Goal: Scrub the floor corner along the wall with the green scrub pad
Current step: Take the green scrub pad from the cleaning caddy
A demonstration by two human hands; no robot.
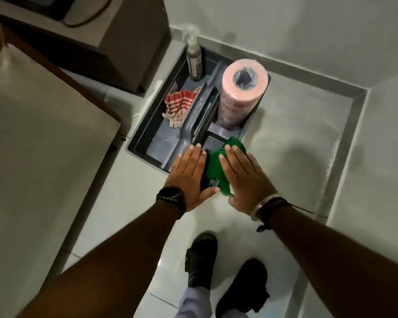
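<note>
Both hands flat, fingers straight: left hand (189,173) and right hand (241,177) are pressing the green scrub pad (216,168) between their palms, above the near end of the grey caddy (147,125) on the floor

— What fills the centre of the frame?
— Two flat hands, fingers extended: the left hand (188,174) and right hand (243,180) press a green scrub pad (216,167) between their palms, above the near edge of a grey caddy (147,134) on the floor (285,134).

— And in the caddy?
— A pink roll (241,97) standing upright at upper centre, a spray bottle (193,58) to its left, and a red striped cloth (179,104). Black shoes (228,283) show at bottom centre.
</note>
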